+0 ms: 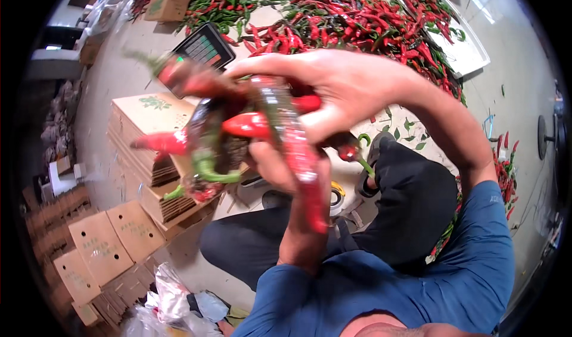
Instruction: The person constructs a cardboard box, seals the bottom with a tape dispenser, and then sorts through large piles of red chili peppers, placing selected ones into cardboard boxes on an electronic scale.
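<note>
Both hands hold one loose bunch of chili peppers (286, 113), red, dark green and mottled, raised close to the camera above the legs. My right hand (330, 91) reaches over the bunch from the right, its fingers curled round several peppers. From below, my left hand (275, 167) grips the same bunch; peppers hide much of it. A long red-and-green pepper (304, 167) hangs down in front of the left wrist. Stems and tips stick out to the left, some blurred by motion. One dark red pepper (348, 151) pokes out below the right hand.
A large chili pile (357, 22) spreads over the floor ahead, partly on a white tray (476, 58). A scale display (205, 46) stands behind the bunch. Flattened cartons (147, 113) are stacked at left, with more boxes (98, 243) below. Yellow tape (338, 188) lies between the legs.
</note>
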`<state>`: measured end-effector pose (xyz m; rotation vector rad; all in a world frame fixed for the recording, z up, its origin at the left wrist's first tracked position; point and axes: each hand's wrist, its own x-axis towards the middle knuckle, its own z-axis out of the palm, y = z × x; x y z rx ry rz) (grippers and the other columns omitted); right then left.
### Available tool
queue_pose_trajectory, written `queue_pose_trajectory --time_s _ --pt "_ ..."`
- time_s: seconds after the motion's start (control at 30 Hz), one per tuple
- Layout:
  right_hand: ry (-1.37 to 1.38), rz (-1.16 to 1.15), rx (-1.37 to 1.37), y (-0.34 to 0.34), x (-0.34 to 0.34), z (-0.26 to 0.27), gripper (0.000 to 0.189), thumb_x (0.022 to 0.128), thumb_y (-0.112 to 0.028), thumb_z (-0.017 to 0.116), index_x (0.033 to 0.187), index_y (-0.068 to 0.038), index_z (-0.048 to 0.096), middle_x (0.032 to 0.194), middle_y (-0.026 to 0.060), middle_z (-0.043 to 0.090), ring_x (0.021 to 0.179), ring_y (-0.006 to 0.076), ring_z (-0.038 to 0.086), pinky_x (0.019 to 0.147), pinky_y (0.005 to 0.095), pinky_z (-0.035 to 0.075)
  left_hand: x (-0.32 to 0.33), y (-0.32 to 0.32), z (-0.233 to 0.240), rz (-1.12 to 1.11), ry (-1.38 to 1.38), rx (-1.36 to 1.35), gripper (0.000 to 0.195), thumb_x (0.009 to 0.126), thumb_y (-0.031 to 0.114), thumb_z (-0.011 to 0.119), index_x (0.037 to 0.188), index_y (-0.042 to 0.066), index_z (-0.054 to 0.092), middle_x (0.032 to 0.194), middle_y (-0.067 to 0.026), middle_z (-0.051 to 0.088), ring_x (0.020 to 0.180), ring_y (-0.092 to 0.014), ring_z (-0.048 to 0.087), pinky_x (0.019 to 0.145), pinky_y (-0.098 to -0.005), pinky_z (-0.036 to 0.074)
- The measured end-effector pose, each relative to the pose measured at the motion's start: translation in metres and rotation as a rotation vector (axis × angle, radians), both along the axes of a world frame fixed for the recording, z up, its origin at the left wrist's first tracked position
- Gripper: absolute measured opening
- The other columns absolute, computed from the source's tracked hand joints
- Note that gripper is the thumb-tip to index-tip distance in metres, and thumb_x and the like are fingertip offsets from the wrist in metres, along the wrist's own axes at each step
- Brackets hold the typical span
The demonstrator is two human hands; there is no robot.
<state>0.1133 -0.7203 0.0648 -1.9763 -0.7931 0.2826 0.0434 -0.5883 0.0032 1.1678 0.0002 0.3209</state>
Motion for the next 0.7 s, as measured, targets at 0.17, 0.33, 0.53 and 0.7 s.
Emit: queue_pose_trajectory --time_s 0.17,0.33,0.53,0.7 --pt "0.248 0.318 -0.266 0.095 0.057 0.022 0.075 0.083 -0.054 0.072 0.14 -0.01 0.052 0.11 0.016 0.07 0.097 0.0305 0.069 0.086 0.0385 0.054 0.03 0.066 0.003 0.092 0.088 -0.656 0.056 0.1 0.044 0.044 0.141 0.006 0.046 0.137 -0.0147 0.052 0.127 -0.033 0.051 0.104 -0.0503 0.045" --pt "0.21 0.458 -0.697 0.177 0.09 -0.031 0.072 0.083 -0.067 0.066 0.121 -0.006 0.067 0.103 0.0175 0.072 0.096 0.0315 0.068 0.085 0.0414 0.053 0.043 0.114 -0.04 0.313 0.518 -0.84 0.063 0.095 0.052 0.034 0.139 0.01 0.048 0.141 -0.0117 0.05 0.131 -0.035 0.047 0.109 -0.0585 0.038" --pt "-0.118 0.44 -0.66 0.214 0.093 -0.085 0.052 0.085 -0.045 0.07 0.11 0.0 0.068 0.098 0.022 0.07 0.096 0.0393 0.066 0.086 0.0459 0.052 0.048 0.167 -0.062 0.173 0.642 -0.947 0.075 0.094 0.052 0.026 0.154 0.007 0.026 0.16 -0.0188 0.021 0.148 -0.042 0.015 0.116 -0.0693 0.006" --pt "-0.299 0.253 -0.241 0.164 0.094 -0.094 0.038 0.083 -0.034 0.065 0.1 -0.001 0.072 0.09 0.0219 0.071 0.084 0.0362 0.068 0.075 0.0471 0.053 0.044 0.187 -0.066 0.013 0.691 -1.208 0.08 0.102 0.056 0.02 0.157 0.001 0.002 0.165 -0.0173 -0.002 0.151 -0.039 -0.001 0.118 -0.0672 0.004"
